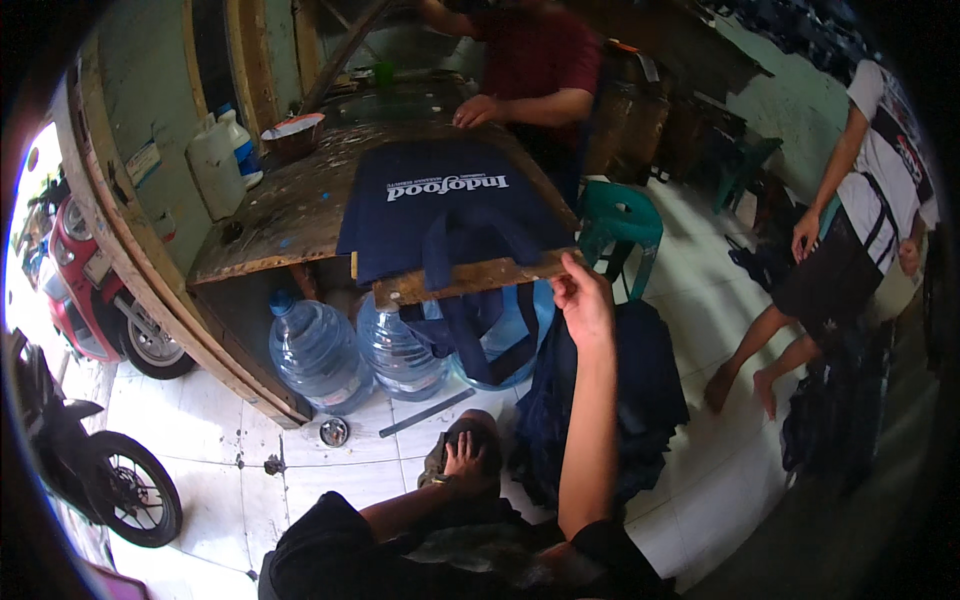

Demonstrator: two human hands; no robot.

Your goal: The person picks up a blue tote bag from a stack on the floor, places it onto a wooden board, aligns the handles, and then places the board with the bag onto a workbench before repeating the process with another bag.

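Note:
A dark navy tote bag [450,205] with white print lies flat on the worn wooden table [270,240], its print upside down to me. One handle loops over the bag and more navy straps [495,355] hang below the table's front edge [480,278]. My right hand [583,305] reaches up to the right end of that edge, beside the bag's near corner. Its fingers are curled and closed on the wood; whether they also pinch fabric I cannot tell. Resting on my knee, my left hand [463,463] is open with its fingers spread, holding nothing.
Large clear blue water bottles [320,350] stand under the table. Dark folded cloth [630,400] is heaped at the right, near a green stool [622,222]. A person in maroon [545,60] leans at the table's far side; another [880,190] stands right. Motorbikes [125,490] are at the left.

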